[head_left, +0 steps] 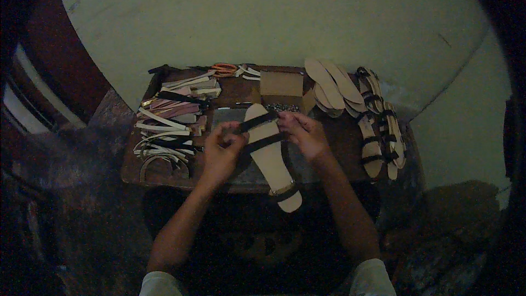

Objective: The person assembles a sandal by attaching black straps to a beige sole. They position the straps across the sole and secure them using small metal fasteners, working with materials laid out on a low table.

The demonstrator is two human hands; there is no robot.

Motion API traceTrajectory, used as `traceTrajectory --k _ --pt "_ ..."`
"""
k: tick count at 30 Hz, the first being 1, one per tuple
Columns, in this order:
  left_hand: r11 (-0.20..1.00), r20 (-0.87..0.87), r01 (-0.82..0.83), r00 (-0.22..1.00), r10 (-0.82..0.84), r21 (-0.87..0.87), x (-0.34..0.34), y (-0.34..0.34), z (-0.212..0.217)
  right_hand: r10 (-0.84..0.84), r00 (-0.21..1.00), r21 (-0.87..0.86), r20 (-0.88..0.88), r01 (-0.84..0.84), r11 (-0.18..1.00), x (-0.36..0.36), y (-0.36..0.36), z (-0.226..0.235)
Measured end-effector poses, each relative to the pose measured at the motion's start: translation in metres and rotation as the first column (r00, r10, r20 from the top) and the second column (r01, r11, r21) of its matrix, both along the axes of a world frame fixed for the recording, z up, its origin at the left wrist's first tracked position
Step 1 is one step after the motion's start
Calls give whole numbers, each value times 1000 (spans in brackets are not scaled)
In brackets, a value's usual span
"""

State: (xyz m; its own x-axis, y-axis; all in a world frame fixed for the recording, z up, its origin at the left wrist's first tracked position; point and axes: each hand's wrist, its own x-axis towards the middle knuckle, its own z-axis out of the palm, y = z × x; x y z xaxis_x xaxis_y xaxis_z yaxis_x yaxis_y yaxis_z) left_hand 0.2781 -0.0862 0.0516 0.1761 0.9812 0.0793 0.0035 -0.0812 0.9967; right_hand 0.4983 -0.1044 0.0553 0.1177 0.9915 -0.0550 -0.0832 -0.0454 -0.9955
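Between my two hands hangs a pale sandal sole (pixel 268 160) with dark straps across it. Its toe end points away from me and its heel end reaches past the table's near edge. My left hand (pixel 223 151) is closed at the left side of the front straps, fingers curled together. On the other side, my right hand (pixel 304 135) pinches the right end of the foremost dark strap (pixel 259 122). A second dark strap (pixel 264 143) crosses the sole lower down, and another strap (pixel 285 192) sits near the heel.
The wooden table (pixel 219 185) carries bundles of pale and dark strips (pixel 170 131) at left. Behind are orange-handled scissors (pixel 223 69) and an open cardboard box (pixel 281 83) with small dark pieces. Loose soles (pixel 331 89) and several strapped sandals (pixel 371 156) lie at right. A wall stands behind.
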Motion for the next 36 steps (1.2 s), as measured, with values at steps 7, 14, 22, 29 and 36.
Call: traceTrajectory --k 7,14,22,29,36 --pt "996 92 -86 992 87 -13 -5 5 0 140 971 20 196 -147 989 -10 -11 9" --pt "993 45 23 999 -29 117 -6 7 3 36 977 4 212 -38 999 -3 -8 7" --pt "996 84 50 995 -56 79 -7 11 -16 -1 975 43 220 -8 999 -6 -8 0" --pt "991 295 69 955 -31 -119 -2 9 -11 -48 984 40 174 42 998 -1 -6 2" --pt "978 354 203 920 -171 -56 -4 9 -23 -136 982 71 130 127 989 10 -2 -1"
